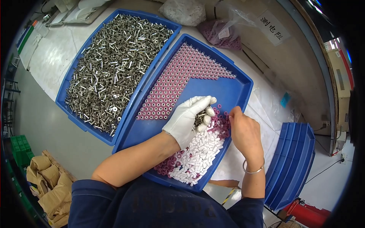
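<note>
My left hand (184,119), in a white glove with bare fingertips, is cupped around a small heap of metal tubular pins (199,120). It hovers over a blue tray (213,91). My right hand (245,131), bare, is at the tray's right edge beside loose pink rings (224,131); thumb and fingers are pinched together, and whatever is between them is hidden. Small white sleeves (197,155) lie heaped in the near part of the tray, with more pink rings around them. Along the far and left sides, pink rings with metal pins in them (171,81) stand upright in tight rows.
Left of this tray is another blue tray (176,27), full of loose metal pins (114,64). Plastic bags of white parts (182,11) and pink parts (220,36) lie behind. Stacked blue trays (291,163) stand at right; brown paper sacks (53,182) are at lower left.
</note>
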A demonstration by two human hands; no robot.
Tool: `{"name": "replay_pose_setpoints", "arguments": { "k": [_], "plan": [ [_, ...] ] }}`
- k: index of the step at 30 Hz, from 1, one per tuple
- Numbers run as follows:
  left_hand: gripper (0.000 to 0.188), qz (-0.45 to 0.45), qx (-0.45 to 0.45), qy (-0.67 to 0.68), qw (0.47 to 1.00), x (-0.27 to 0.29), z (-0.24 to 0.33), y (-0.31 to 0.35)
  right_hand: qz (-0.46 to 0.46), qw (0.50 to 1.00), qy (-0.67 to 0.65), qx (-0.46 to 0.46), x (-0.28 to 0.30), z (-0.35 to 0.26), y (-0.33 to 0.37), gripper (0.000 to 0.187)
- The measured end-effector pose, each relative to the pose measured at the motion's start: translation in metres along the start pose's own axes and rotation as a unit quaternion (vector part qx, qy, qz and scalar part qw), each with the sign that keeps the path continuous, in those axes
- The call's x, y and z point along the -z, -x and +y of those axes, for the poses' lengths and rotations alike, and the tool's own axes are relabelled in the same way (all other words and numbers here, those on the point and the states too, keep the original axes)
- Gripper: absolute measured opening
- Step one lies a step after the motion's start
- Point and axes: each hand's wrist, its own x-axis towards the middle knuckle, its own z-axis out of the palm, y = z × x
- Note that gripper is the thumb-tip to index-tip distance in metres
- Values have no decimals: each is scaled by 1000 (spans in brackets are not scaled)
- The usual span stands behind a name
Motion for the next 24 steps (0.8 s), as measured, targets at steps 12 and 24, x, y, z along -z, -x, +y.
{"name": "replay_pose_setpoints", "arguments": {
  "k": [12,24],
  "plan": [
    [20,-22,-8,3,1000,0,-1,0,53,984,-165,-35,-8,10,9,8],
    [17,-19,-34,12,999,4,-1,-2,145,976,-162,23,-47,28,-29,6]
  ]
}}
